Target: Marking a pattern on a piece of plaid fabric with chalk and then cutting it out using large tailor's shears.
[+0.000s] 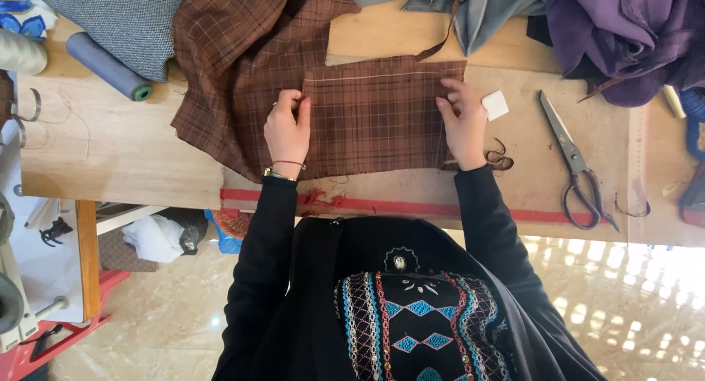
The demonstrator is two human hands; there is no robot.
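Black sleeves and an embroidered dark garment are filling the 6 o'clock part of the view, nearest the lens, and from them both arms are reaching toward 12 o'clock onto the wooden table (110,153). Lying flat at the centre is the brown plaid panel (382,117), a rectangle whose long axis is running from 9 o'clock to 3 o'clock, its straight top edge facing 12 o'clock. At its 9 o'clock edge the left hand (288,128) is pinching the cloth, fingers curled narrow with thumb and forefinger meeting on the fabric. At its 3 o'clock edge the right hand (464,124) is pressing down, fingers bent and gripping the side hem. Spreading out from the panel toward 10 o'clock is a larger brown plaid piece (235,51), partly under it. Just beside the right hand at 2 o'clock a white chalk block (496,104) is lying, and farther toward 3 o'clock black-handled scissors (571,161) are resting with blades pointing to 11 o'clock. A grey-blue thread spool (106,65) is sitting at 10 o'clock, and purple cloth (624,36) is heaping at 1 o'clock.
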